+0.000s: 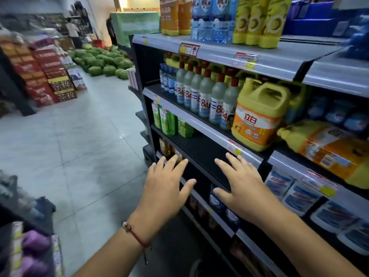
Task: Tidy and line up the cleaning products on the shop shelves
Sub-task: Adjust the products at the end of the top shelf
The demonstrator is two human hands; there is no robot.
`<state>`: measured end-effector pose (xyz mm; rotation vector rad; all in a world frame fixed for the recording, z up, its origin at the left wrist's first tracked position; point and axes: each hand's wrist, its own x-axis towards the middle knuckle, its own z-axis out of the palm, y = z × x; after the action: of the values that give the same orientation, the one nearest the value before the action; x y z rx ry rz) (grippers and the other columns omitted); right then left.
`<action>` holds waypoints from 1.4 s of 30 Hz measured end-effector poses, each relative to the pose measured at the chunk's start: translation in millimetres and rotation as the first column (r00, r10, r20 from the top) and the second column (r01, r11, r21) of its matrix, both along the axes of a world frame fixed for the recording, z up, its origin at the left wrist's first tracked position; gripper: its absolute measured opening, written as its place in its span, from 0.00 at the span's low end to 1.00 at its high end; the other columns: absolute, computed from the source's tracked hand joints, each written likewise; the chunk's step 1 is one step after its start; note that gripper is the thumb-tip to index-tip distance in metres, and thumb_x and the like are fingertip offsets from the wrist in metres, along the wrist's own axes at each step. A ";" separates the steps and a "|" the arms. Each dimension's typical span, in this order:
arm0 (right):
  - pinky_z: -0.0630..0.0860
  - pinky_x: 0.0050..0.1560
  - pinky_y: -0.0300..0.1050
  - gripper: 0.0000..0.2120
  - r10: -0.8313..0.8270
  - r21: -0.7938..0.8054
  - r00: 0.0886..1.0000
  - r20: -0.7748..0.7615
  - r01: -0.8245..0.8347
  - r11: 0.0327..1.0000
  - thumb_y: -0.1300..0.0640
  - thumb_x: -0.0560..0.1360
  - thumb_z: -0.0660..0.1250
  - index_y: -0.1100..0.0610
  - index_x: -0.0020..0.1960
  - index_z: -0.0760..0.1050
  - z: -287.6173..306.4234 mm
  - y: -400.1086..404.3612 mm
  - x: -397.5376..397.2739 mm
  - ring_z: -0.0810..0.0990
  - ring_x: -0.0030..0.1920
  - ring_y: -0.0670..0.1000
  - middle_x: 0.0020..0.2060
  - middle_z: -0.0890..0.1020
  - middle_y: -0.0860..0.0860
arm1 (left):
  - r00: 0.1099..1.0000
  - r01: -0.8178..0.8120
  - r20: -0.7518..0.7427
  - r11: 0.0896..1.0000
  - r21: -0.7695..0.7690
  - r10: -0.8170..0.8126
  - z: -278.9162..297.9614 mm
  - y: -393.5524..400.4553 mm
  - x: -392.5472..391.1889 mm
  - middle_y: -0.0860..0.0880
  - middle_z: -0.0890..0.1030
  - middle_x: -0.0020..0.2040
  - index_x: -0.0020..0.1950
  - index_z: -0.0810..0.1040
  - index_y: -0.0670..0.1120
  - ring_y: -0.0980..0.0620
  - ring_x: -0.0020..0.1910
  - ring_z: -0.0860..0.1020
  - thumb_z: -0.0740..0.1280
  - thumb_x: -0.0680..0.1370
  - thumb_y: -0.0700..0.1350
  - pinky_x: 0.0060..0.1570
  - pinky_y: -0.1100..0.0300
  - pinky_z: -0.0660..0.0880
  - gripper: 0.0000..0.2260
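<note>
You are holding your left hand (166,188) and right hand (242,188) out flat, fingers spread wide and gripping nothing, in front of a bare stretch of black shelf (201,148). Just beyond on the shelf above, a yellow detergent jug (259,114) is standing upright beside a row of grey bleach bottles (205,96), while another jug (327,148) is lying on its side to its right.

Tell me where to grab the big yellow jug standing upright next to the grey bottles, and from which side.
Probably best by the moulded loop handle on top of the yellow jug. It stands upright at the shelf's front edge, handle facing the aisle, so come from the front and slightly above. The grey bottles crowd its left and a tipped-over jug lies to its right, so the sides look tight. Both hands are open.
</note>
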<state>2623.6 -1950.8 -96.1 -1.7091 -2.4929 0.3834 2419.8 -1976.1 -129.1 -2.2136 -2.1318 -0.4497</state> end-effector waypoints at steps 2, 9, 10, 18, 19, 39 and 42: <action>0.42 0.80 0.53 0.36 0.015 0.006 1.000 -0.026 -0.014 1.000 0.40 0.81 0.60 0.43 0.81 0.44 -3.7 31.4 -14.5 0.41 0.81 0.53 0.82 0.44 0.48 | 1.000 -0.017 -0.004 1.000 -0.008 0.017 0.1 28.0 -13.3 0.51 0.64 0.79 0.79 0.63 0.56 0.45 0.78 0.60 0.58 0.81 0.63 0.77 0.47 0.57 0.28; 0.49 0.78 0.54 0.36 0.050 -0.028 0.996 -0.079 -0.052 0.998 0.40 0.80 0.60 0.42 0.81 0.45 -8.9 149.2 -64.5 0.45 0.81 0.54 0.81 0.46 0.47 | 0.997 -0.059 -0.042 0.998 -0.036 0.057 1.5 143.2 -58.0 0.50 0.69 0.77 0.77 0.67 0.55 0.45 0.75 0.66 0.56 0.80 0.65 0.74 0.47 0.63 0.28; 0.51 0.78 0.53 0.36 0.052 -0.051 0.993 -0.101 -0.058 0.997 0.40 0.80 0.61 0.42 0.81 0.45 -8.6 164.1 -70.5 0.47 0.81 0.54 0.81 0.45 0.46 | 0.997 -0.067 -0.043 0.997 -0.029 0.065 1.8 159.2 -63.5 0.50 0.71 0.75 0.76 0.69 0.54 0.44 0.74 0.68 0.54 0.79 0.65 0.72 0.47 0.66 0.29; 0.60 0.75 0.47 0.36 0.116 -0.124 0.968 -0.223 -0.146 0.981 0.44 0.80 0.64 0.42 0.81 0.48 -1.6 262.4 -117.5 0.56 0.79 0.51 0.81 0.51 0.47 | 0.993 -0.120 -0.012 0.992 -0.040 0.119 -4.2 245.5 -102.6 0.51 0.72 0.74 0.76 0.68 0.55 0.47 0.73 0.69 0.46 0.76 0.67 0.71 0.49 0.68 0.33; 0.61 0.76 0.46 0.36 0.126 -0.123 0.963 -0.239 -0.159 0.980 0.45 0.79 0.64 0.42 0.81 0.49 -0.9 272.3 -122.3 0.57 0.79 0.50 0.81 0.53 0.47 | 0.992 -0.123 0.001 0.992 -0.030 0.123 -1.9 255.9 -106.3 0.51 0.72 0.74 0.76 0.68 0.55 0.47 0.73 0.69 0.47 0.76 0.67 0.71 0.49 0.68 0.33; 0.47 0.77 0.44 0.32 -0.259 -0.019 0.954 -0.152 0.259 0.966 0.45 0.80 0.63 0.44 0.80 0.54 -8.2 410.6 -227.5 0.47 0.80 0.50 0.81 0.48 0.45 | 0.942 0.246 0.215 0.965 0.088 -0.260 14.8 522.1 -186.8 0.40 0.75 0.70 0.79 0.64 0.48 0.36 0.64 0.76 0.64 0.76 0.64 0.58 0.47 0.76 0.36; 0.46 0.78 0.43 0.32 -0.387 -0.067 0.909 -0.154 0.381 0.922 0.44 0.81 0.61 0.42 0.81 0.50 -6.7 415.1 -245.3 0.43 0.80 0.47 0.81 0.44 0.42 | 0.892 0.359 0.284 0.933 0.026 -0.351 15.7 559.2 -185.0 0.41 0.72 0.70 0.81 0.57 0.50 0.38 0.67 0.72 0.69 0.74 0.64 0.63 0.46 0.72 0.41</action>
<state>2378.4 -1535.7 -102.7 -2.0311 -1.9837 0.5072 2234.7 -1416.9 -113.4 -2.7119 -1.8428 -0.8067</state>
